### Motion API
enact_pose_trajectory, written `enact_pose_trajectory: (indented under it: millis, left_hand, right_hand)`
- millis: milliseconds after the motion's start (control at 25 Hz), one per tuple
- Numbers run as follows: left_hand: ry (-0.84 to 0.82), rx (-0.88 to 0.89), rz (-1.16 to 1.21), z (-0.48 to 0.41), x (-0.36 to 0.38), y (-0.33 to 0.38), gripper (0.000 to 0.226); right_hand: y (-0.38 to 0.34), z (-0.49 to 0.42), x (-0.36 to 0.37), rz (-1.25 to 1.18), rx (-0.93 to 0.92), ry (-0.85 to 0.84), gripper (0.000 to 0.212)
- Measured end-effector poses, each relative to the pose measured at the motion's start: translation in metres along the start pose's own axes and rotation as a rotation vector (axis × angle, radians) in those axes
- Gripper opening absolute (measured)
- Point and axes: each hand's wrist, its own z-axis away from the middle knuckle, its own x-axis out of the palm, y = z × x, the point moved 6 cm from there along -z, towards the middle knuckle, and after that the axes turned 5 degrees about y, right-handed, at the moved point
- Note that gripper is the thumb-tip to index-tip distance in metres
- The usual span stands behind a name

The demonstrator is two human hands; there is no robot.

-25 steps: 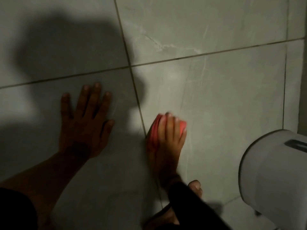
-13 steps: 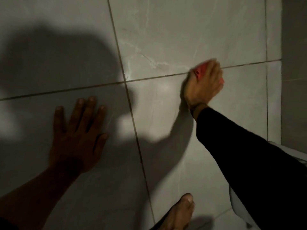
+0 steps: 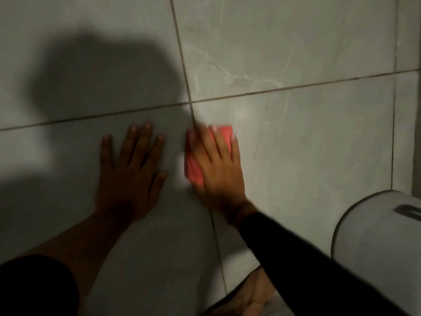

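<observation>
A pinkish-red sponge lies on the grey tiled floor, over the grout line near where four tiles meet. My right hand lies flat on top of it with spread, straight fingers and presses it down; the hand is motion-blurred and its thumb is hidden. My left hand rests flat on the tile just left of the sponge, fingers spread, holding nothing. It lies in shadow, a small gap away from the sponge.
A rounded white fixture stands at the right, close to my right forearm. A bare foot shows at the bottom edge. A wall rises along the right side. My shadow covers the left tiles.
My right hand swept the sponge out to the far right grout line, then back near and left beside my left hand. The left hand stayed planted.
</observation>
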Motion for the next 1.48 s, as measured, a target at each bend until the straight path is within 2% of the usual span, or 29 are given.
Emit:
enact_pose_trajectory:
  millis: [120, 200, 240, 320, 400, 480, 520, 640, 720, 800, 920, 1000, 1240, 1320, 1400, 1480]
  left_hand:
    - [-0.008, -0.002, 0.0, -0.002, -0.004, -0.003, 0.078]
    - [-0.008, -0.004, 0.006, -0.001, -0.008, 0.0, 0.077]
    - [-0.008, -0.01, 0.014, -0.002, -0.009, 0.0, 0.077]
    - [-0.01, 0.0, 0.021, -0.003, -0.008, 0.0, 0.077]
    - [-0.002, -0.003, 0.009, -0.001, -0.006, 0.0, 0.076]
    - [-0.001, -0.009, 0.014, -0.002, -0.005, -0.001, 0.076]
    - [0.005, -0.006, 0.016, -0.003, -0.005, -0.002, 0.076]
    - [0.009, -0.005, 0.009, 0.0, -0.002, -0.003, 0.077]
    - [0.02, -0.001, 0.012, 0.0, 0.0, -0.003, 0.077]
    - [0.013, 0.006, 0.026, 0.0, 0.002, -0.002, 0.077]
    - [0.01, 0.002, 0.015, 0.002, 0.002, -0.004, 0.079]
    - [0.004, -0.002, 0.028, 0.0, 0.001, -0.003, 0.078]
    - [-0.027, -0.013, 0.032, 0.001, -0.003, -0.002, 0.077]
    - [-0.027, -0.006, 0.03, -0.002, -0.004, -0.001, 0.076]
    - [-0.012, -0.012, 0.023, 0.001, -0.005, -0.003, 0.075]
    - [-0.001, 0.001, 0.026, 0.002, -0.005, 0.0, 0.075]
  right_hand:
    - [-0.008, 0.168, -0.005, 0.128, -0.064, -0.196, 0.08]
    - [-0.008, 0.216, -0.01, 0.158, 0.014, -0.255, 0.088]
    - [-0.006, 0.206, -0.007, 0.13, 0.062, -0.247, 0.084]
    - [-0.002, 0.116, -0.002, 0.053, 0.087, -0.146, 0.075]
    - [0.006, -0.003, 0.002, 0.01, 0.064, -0.068, 0.081]
    - [0.013, -0.061, 0.001, 0.044, 0.051, 0.021, 0.091]
    - [0.015, -0.052, 0.001, 0.055, 0.062, 0.007, 0.09]
    - [0.01, 0.081, -0.011, 0.128, 0.144, -0.159, 0.078]
    - [0.02, 0.135, -0.025, 0.121, 0.149, -0.239, 0.078]
    - [0.05, 0.092, -0.022, 0.117, 0.135, -0.223, 0.078]
    - [0.091, -0.057, -0.019, 0.081, 0.188, -0.071, 0.084]
    - [0.104, -0.081, -0.02, 0.121, 0.183, 0.016, 0.086]
    - [0.072, 0.161, -0.035, 0.245, 0.31, -0.262, 0.071]
    - [0.093, 0.136, -0.036, 0.174, 0.339, -0.237, 0.075]
    - [0.122, 0.049, -0.039, 0.066, 0.364, -0.132, 0.082]
    - [0.157, -0.038, -0.043, 0.08, 0.34, -0.011, 0.086]
